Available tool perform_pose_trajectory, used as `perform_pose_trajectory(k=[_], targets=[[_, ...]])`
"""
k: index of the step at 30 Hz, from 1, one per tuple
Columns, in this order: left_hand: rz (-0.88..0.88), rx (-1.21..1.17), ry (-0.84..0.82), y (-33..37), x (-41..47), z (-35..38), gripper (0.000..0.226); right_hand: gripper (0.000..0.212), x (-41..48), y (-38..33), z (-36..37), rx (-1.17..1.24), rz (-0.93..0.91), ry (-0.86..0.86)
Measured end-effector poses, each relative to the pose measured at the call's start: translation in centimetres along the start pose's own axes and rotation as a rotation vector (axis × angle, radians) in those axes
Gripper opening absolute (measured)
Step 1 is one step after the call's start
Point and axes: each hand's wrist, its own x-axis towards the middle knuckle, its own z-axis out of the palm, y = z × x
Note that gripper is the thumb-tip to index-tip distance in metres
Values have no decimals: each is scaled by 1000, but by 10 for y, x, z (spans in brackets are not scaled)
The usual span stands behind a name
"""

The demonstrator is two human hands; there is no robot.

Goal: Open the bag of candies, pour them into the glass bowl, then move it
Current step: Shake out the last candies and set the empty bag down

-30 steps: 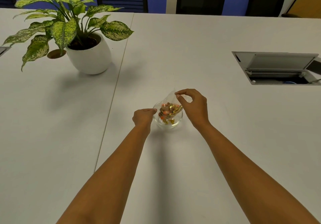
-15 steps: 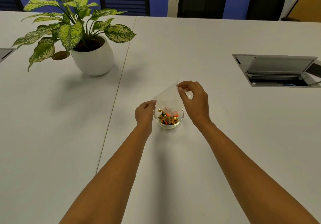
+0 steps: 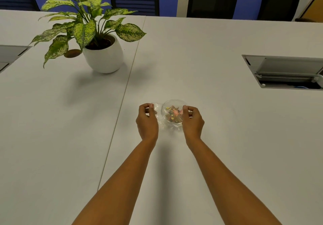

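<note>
A small glass bowl (image 3: 173,102) stands on the white table (image 3: 218,146) and holds several gold, orange and pink wrapped candies (image 3: 172,114). The clear plastic bag (image 3: 160,118), now limp and see-through, is stretched low across the near side of the bowl. My left hand (image 3: 146,121) pinches the bag's left edge just left of the bowl. My right hand (image 3: 193,121) pinches the bag's other edge at the bowl's right rim. Whether its fingers also touch the glass is unclear.
A potted plant (image 3: 103,57) in a white pot stands at the back left. An open cable hatch (image 3: 286,72) is set into the table at the right, another hatch (image 3: 10,55) at the far left. A seam (image 3: 122,99) runs between the tabletops.
The candies have dropped from the bag into the bowl. Both hands have brought the emptied bag down from above the bowl to its near side.
</note>
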Motion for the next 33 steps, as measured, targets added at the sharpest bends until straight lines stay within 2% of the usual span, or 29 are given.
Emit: perform_pose_trajectory(k=[4, 14, 18, 23, 27, 33], targets=[[9, 71, 45, -19, -5, -19, 21, 12, -18, 18, 6, -18, -17, -15], [21, 315, 91, -61, -25, -78, 23, 17, -80, 49, 27, -74, -29, -179], [-1, 423, 86, -76, -34, -103, 27, 21, -101, 64, 30, -118, -42, -287], [-18, 575, 74, -94, -43, -133, 29, 37, -128, 82, 33, -184, -48, -410], [-35, 610, 81, -103, -48, -149, 28, 41, -146, 87, 35, -258, -92, -447], [-32, 550, 99, -111, -52, -159, 27, 35, -155, 91, 38, -386, -224, -481]])
